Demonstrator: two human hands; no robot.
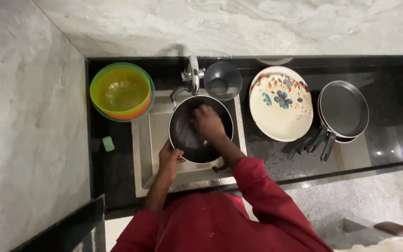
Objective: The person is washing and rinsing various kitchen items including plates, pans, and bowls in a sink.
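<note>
The dark round pan (190, 135) sits over the steel sink (143, 158), right under the tap (194, 72), and that is where all the work is. The left hand (170, 160) is curled closed on the pan's rim at about 7 o'clock, steadying it. The right hand (207, 122) is down inside the pan, fingers bunched and pressed to the inner face toward 1 o'clock; whether it grips a scrubber or cloth I cannot tell, since the hand hides whatever is under it.

The way I see it, the weak spot is that one-handed hold on a wet rim. If the right hand pushes hard toward the far side, the pan could tip or twist out of the left hand and knock down into the sink, or swing up against the tap, which stands just past the rim at 12 o'clock. The grey bowl (223, 80) sits close beside the tap at 1 o'clock, so a jolt there could catch it too.

Splashing looks like the other risk: the black surface (397, 135) already shows wet spots below the flowered plate (281, 103), and the red sleeve (257, 186) hangs right over the sink edge, likely to get soaked. The stacked frying pans (343, 109) at 3 o'clock have handles pointing toward the front edge, where an elbow drawing back might nudge them. The nested coloured bowls (122, 92) at 10 o'clock and the small green sponge (108, 143) at 9 o'clock lie well apart from the action
</note>
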